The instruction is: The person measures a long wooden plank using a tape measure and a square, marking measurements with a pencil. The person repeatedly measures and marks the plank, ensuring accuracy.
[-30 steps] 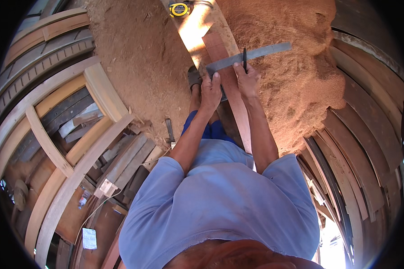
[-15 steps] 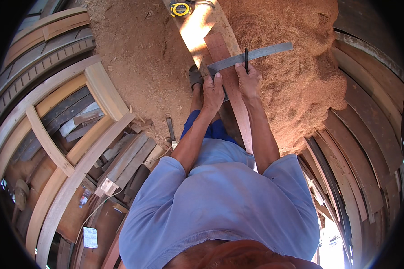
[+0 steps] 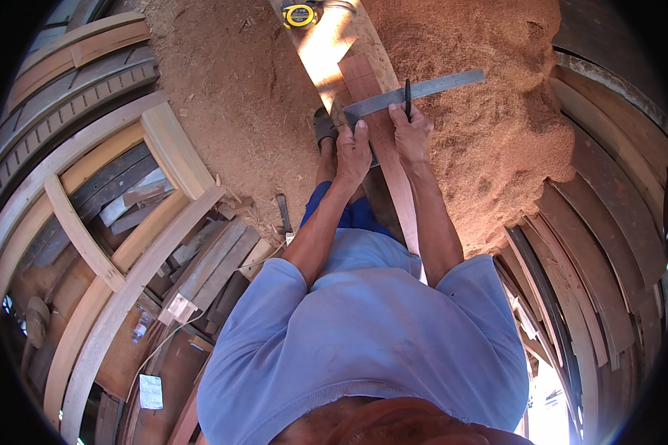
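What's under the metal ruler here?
A reddish board passes beneath the metal ruler, and sawdust lies below its right end. The strip of board directly beneath is covered, so any marks there cannot be seen.

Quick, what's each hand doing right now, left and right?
Left hand: closed, gripping the left end of the metal square.
Right hand: closed, holding a black pen.

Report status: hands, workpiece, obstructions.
Left hand gripping metal square; right hand holding black pen. Square lies across reddish board. Tape measure beyond, off the board.
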A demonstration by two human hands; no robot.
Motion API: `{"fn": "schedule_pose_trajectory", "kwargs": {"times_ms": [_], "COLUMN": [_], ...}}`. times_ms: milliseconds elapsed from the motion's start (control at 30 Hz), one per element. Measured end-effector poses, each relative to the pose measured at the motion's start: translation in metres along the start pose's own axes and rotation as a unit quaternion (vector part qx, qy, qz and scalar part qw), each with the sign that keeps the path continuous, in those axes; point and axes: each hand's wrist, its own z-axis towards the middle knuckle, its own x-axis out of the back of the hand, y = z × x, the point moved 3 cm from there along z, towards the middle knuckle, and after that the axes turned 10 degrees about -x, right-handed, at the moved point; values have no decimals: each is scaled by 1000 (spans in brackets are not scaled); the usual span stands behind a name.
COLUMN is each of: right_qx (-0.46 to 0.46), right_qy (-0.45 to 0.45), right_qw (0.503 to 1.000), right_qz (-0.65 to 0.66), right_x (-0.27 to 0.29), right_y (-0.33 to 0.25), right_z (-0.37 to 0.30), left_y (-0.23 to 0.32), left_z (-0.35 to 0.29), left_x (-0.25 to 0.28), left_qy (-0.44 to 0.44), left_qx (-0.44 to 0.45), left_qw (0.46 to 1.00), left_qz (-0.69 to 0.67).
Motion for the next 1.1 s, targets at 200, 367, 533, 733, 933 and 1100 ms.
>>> {"fn": "schedule_pose_trajectory", "kwargs": {"times_ms": [200, 367, 533, 733, 933, 1100], "right_qx": [13, 10, 13, 147, 128, 130], "right_qy": [-1, -2, 25, 104, 65, 31], "right_qw": [1000, 1000, 998, 944, 975, 983], "right_qz": [-12, -9, -59, -275, -171, -127], "right_x": [2, 0, 6, 43, 55, 46], "right_y": [8, 3, -2, -42, -68, -78], "right_z": [5, 1, 1, -21, -33, -35], "left_y": [-9, -8, -2, 0, 8, 20], "left_z": [0, 1, 1, -1, -2, -2], "left_x": [3, 4, 4, 3, 4, -3], "left_qy": [-4, -10, -7, 6, -4, 26], "left_qx": [-25, -23, -9, -6, 21, 15], "left_qw": [999, 999, 999, 998, 998, 997], "left_qz": [20, 23, 40, 62, 60, 77]}}
